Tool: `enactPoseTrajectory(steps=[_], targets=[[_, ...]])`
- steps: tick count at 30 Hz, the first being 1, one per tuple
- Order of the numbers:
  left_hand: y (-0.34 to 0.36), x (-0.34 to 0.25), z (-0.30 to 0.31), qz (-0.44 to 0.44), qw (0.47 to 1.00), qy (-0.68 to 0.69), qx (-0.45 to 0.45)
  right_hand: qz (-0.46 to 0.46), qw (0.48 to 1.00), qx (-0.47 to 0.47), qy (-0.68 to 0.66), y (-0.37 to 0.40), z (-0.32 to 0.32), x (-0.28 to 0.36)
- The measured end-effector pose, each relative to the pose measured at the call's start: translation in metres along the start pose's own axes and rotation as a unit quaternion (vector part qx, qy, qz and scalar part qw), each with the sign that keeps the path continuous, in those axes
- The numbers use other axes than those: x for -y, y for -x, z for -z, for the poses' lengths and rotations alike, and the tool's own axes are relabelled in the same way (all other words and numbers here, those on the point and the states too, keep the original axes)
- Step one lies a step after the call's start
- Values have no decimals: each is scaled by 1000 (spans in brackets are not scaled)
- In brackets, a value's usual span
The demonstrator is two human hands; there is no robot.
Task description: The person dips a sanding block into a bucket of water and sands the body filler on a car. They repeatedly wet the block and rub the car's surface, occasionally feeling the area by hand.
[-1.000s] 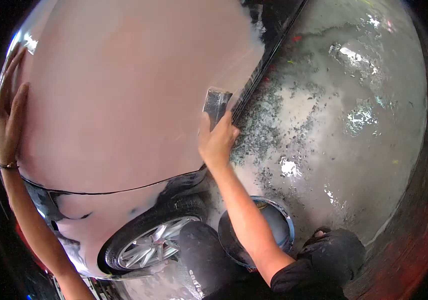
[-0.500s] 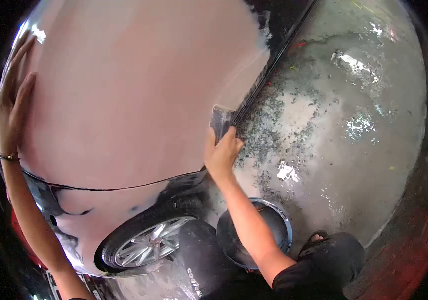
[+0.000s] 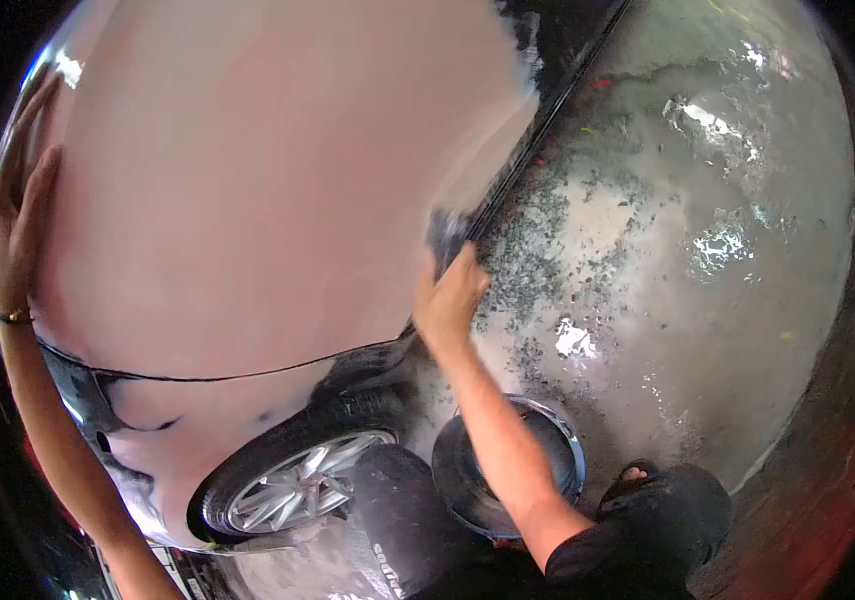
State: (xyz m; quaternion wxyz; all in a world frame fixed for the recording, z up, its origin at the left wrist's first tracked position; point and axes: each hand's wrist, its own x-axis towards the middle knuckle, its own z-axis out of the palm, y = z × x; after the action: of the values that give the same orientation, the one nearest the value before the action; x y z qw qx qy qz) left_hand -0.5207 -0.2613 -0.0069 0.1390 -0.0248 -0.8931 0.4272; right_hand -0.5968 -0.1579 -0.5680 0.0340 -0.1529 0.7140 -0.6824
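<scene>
A large car door panel (image 3: 258,200), coated in dull pinkish primer, fills the left and middle of the view. Near its lower edge, my right hand (image 3: 451,300) grips a dark grey strip of sandpaper (image 3: 446,232), pressed flat against the primer and slightly blurred. Whether a block backs the paper, I cannot tell. Far to the left, my left hand (image 3: 26,210) rests on the panel with fingers stretched out and thumb apart, holding nothing. Bare dark paint (image 3: 563,40) shows along the panel's far lower corner, beside a black trim strip (image 3: 528,150).
Below my right forearm stands a round dark bucket (image 3: 578,450). A car wheel (image 3: 298,487) with silver spokes is at the lower left, close to my knee (image 3: 398,500). The concrete floor (image 3: 748,350) on the right is wet, with dark residue (image 3: 538,250) near the door.
My right hand and the sandpaper have shifted very slightly right along the panel's lower edge. My left hand stays on the panel, appearing a little further left.
</scene>
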Motion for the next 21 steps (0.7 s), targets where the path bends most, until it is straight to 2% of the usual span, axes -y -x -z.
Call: enactPoseTrajectory(steps=[1,2,4,5,6,7,8,11,12,14,15,16,17,18,19,21], targets=[[0,0,1,0,1000,-2,3,-12,999,32,-17,14,1,5],[0,1,1,1,1000,-4,7,-14,1000,22,-10,6,0,-1],[0,1,-1,1,1000,-3,13,-17,1000,5,6,-54,12,-8],[2,3,0,1,1000,-3,12,-48,998,5,-49,-100,19,-16],[2,4,-1,3,1000,-1,13,14,996,-92,15,-147,11,-38],[2,4,-2,4,1000,4,13,-46,997,-50,-34,-186,35,-26],[1,4,-3,4,1000,8,13,-63,997,-28,20,-228,44,-35],[-1,0,-1,5,1000,20,10,-144,985,-11,-90,-265,37,-59],[-2,-2,-1,8,1000,26,6,-131,989,-15,-67,-251,33,-62],[0,-6,0,11,999,32,0,-85,996,-26,-21,-179,39,-16],[0,-9,-1,12,999,36,-1,-20,997,-60,-52,-126,17,-17],[1,-10,-1,10,999,37,-4,-7,996,-31,-85,-66,11,1],[1,-12,-1,10,999,38,-5,32,997,-69,-13,-6,-13,-1],[2,-15,-2,10,999,42,-6,11,999,-19,-23,47,-17,5],[3,-17,-2,10,999,43,-4,-10,999,33,-33,78,-18,11],[4,-24,0,13,998,55,-9,-18,998,-9,-51,57,-21,9]])
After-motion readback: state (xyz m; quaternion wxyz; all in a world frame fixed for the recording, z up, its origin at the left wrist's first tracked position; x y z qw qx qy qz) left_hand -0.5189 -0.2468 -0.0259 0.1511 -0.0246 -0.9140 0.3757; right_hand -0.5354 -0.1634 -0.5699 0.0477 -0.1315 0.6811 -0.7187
